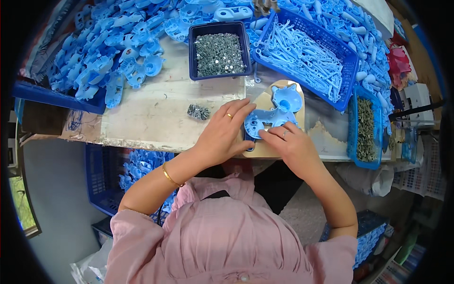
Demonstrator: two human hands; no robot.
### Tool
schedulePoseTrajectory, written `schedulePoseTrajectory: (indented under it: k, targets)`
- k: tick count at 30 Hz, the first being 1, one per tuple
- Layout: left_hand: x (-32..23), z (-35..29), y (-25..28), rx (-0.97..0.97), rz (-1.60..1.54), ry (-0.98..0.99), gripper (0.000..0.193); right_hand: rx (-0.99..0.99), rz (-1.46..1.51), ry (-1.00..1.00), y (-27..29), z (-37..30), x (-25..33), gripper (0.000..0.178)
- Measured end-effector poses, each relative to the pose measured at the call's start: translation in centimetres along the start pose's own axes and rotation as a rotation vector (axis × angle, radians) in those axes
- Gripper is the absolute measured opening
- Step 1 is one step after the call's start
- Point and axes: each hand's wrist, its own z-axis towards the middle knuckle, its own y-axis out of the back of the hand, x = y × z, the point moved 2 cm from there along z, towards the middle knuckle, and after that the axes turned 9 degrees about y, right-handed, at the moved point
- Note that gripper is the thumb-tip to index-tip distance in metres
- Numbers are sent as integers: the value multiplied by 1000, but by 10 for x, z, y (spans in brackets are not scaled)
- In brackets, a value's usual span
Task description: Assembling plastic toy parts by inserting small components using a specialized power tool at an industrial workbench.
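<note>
Working with both hands at a blue plastic shell (272,115), lying on a cream board (263,151) by the near edge of the desk (165,113). Holding the left hand (221,130) at the shell's left edge, spreading thumb and fingers wide apart, but not being able to tell of any firm grip there. Bending the fingers of the right hand (294,149) over the shell's lower edge, touching it in a half-curled grip, and not being able to tell of anything pinched beneath. Seeing a small metal heap (198,112) just left of the left hand. Finding, beyond the shell, a dark blue tray (222,77) holding metal pieces (220,54), beside a blue basket (351,75) brimming with blue rods (302,57). Noticing a turquoise tray (366,164) on the right and piled blue parts (97,61) at upper left.
</note>
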Motion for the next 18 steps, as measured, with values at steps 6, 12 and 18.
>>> schedulePoseTrajectory:
  k: [6, 12, 18]
  targets:
    - [-2, 2, 0, 24, 9, -31, 82, 107, -51, -53, -1, 4, 4, 41]
    - [-5, -3, 3, 36, 19, 1, 77, -49, 319, -175, 27, 10, -51, 21]
    - [-31, 5, 6, 23, 46, -50, 71, -406, -76, -588, 42, 11, -175, 18]
